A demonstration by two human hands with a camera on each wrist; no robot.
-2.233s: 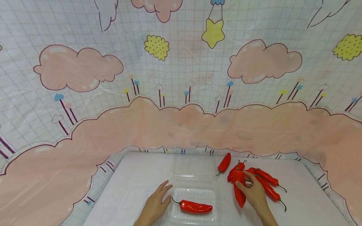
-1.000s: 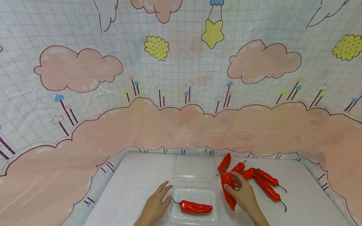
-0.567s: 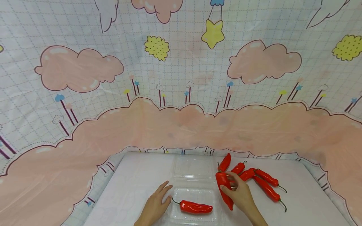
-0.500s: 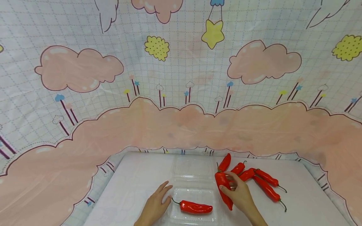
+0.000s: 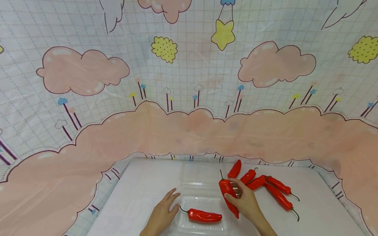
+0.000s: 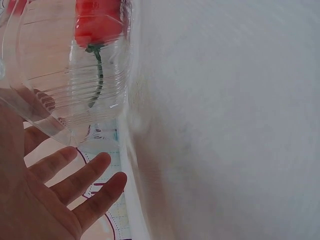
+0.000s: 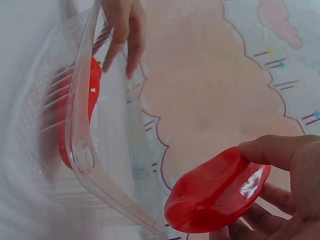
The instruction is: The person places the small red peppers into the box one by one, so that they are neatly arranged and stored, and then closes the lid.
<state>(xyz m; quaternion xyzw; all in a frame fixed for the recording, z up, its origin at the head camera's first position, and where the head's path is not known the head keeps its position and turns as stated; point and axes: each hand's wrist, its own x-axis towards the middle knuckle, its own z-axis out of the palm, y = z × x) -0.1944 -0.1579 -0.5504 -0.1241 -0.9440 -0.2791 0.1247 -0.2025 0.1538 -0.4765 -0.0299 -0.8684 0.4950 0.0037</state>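
My right hand point(image 5: 247, 200) holds a long red pepper point(image 5: 226, 188) between thumb and fingers, beside the right edge of a clear plastic clamshell box point(image 5: 203, 200). The pepper's green stem points up and away in the head view. In the right wrist view, the held pepper point(image 7: 215, 195) hangs to the right of the box's rim point(image 7: 80, 115). Another red pepper point(image 5: 204, 216) lies crosswise in the box's near half, stem to the left. At the box's left edge is my left hand point(image 5: 161, 213), fingers spread and loosely bent, holding nothing.
The box's lid point(image 5: 202, 173) lies open behind its base on the white table point(image 5: 127, 196). Several more red peppers are spread at the back right, among them one near the lid point(image 5: 235, 168) and one with its stem toward me point(image 5: 279, 196). A cartoon-print cloth point(image 5: 189, 131) hangs behind.
My right hand has carried its pepper left from the other peppers to the box's right edge. My left hand and the pepper in the box have stayed still.
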